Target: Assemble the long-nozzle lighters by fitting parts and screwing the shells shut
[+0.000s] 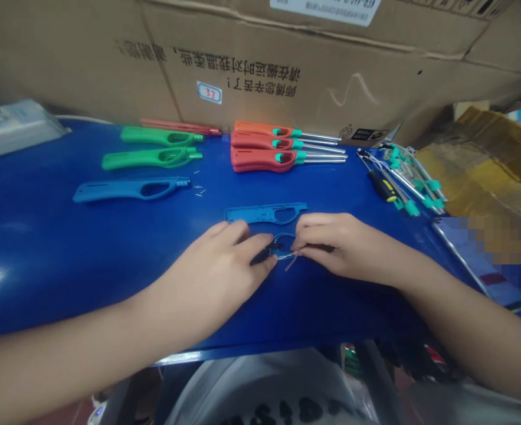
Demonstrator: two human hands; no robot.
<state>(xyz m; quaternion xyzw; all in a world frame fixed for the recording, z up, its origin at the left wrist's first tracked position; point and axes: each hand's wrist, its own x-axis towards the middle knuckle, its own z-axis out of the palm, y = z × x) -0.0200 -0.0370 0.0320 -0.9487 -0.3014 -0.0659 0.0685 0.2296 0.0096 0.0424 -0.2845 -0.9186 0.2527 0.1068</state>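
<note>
We've got a small blue casing here, mostly covered up, just its rounded loop showing, plus thin pale wires at its near side. Just beyond, our long blue shell piece lies flat, looped opening rightward.

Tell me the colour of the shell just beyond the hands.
The shell is blue, in the head view.

A pale grey garment with bold dark lettering, cropped and too blurred to read, clothes the person's front, while the left forearm, right forearm, slim left grip and right grip are bare.
</note>
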